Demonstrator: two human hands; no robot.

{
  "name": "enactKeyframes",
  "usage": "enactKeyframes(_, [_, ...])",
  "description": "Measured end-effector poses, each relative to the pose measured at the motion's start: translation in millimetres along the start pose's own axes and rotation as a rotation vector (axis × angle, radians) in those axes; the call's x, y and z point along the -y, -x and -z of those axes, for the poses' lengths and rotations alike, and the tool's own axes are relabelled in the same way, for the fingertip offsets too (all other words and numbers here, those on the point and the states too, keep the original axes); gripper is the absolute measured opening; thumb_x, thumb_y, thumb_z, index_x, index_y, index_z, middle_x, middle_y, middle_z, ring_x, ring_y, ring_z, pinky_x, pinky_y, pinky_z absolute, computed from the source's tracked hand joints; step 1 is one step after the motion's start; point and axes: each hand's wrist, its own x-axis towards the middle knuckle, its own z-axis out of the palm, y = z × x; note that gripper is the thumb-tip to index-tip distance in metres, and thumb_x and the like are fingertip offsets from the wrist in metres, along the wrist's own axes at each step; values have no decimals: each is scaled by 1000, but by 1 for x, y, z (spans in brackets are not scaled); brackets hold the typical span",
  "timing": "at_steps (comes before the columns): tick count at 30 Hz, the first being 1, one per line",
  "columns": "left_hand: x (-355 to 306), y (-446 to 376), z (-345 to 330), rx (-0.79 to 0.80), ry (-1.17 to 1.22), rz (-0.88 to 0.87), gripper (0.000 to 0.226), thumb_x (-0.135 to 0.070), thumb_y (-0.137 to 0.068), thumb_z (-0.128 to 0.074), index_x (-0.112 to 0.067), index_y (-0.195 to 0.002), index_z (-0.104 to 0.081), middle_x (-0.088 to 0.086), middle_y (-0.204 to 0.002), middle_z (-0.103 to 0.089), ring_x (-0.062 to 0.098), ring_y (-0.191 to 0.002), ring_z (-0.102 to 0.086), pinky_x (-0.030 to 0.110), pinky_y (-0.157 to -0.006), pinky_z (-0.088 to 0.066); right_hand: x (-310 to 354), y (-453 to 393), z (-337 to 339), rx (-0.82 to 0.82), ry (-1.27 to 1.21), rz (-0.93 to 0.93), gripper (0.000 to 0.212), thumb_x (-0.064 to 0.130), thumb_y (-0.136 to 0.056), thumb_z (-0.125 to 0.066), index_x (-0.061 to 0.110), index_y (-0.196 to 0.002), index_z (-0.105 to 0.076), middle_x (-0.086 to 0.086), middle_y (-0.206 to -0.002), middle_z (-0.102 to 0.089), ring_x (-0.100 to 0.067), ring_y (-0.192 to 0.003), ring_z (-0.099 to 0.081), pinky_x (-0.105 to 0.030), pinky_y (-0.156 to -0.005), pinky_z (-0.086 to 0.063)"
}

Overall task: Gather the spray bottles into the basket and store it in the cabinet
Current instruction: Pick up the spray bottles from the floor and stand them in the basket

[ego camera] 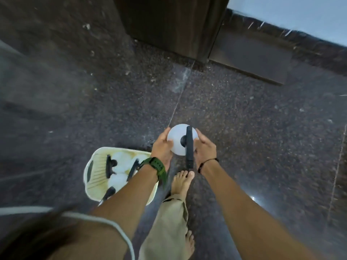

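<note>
Both hands point(183, 147) — white spray bottle point(178, 136) between

Seen from above, left hand point(161, 147) and right hand point(204, 149) grip a white spray bottle point(177, 142) over dark speckled floor point(244, 119), beside a cream basket point(92, 177) holding three bottles.
</note>
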Motion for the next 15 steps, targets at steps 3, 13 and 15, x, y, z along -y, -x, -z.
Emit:
enactKeyframes(3, [17, 46, 30, -18, -40, -20, 50, 12, -90, -32, -14, -128, -50, 10, -126, -54, 23, -105, -52, 24, -72, -52, -40, 35, -3, -111, 193, 23, 33, 4, -89, -52, 5, -120, -64, -13, -116, -67, -28, -109, -62, -44, -100, -49])
enactKeyframes(13, [137, 130, 159, -144, -162, 210, 59, 3, -89, -39, -21, -143, -44, 6, -147, -46, 29, -131, -46, 49, -110, -40, -207, 146, 18, -315, 342, -91, 31, 10, -88, -56, 9, -116, -68, -13, -114, -70, -27, -101, -65, -43, -96, -52])
enactKeyframes(15, [138, 123, 184, -136, -221, 228, 58, 4, -89, -39, -18, -143, -45, 7, -146, -47, 30, -129, -48, 47, -109, -41, -230, 155, 5, -314, 368, -99, 31, 11, -89, -55, 8, -117, -68, -9, -108, -72, -23, -96, -66, -36, -90, -55])
